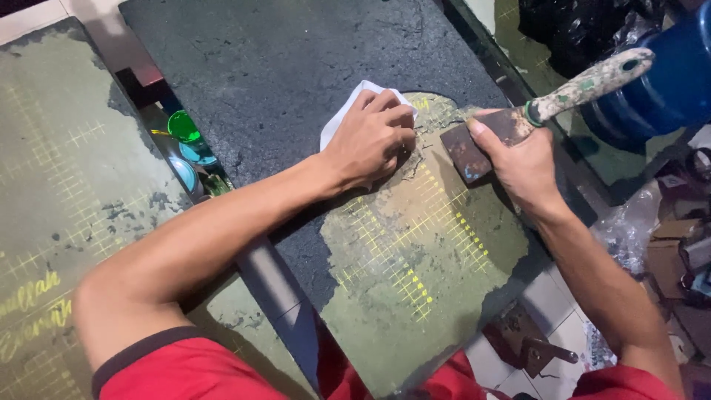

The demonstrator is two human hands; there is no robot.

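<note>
Slab [296, 67]: rough dark coating, flat, partly stripped to olive gridded patch.
Left hand [372, 141]: pressed white cloth [348, 111] on slab.
Right hand [522, 159]: clamped rusty scraper [481, 144], blade on slab.

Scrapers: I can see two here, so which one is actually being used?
The scraper with the pale paint-speckled handle, gripped in the right hand with its rusty blade on the board. The other scraper lies untouched on the tiled floor.
</note>
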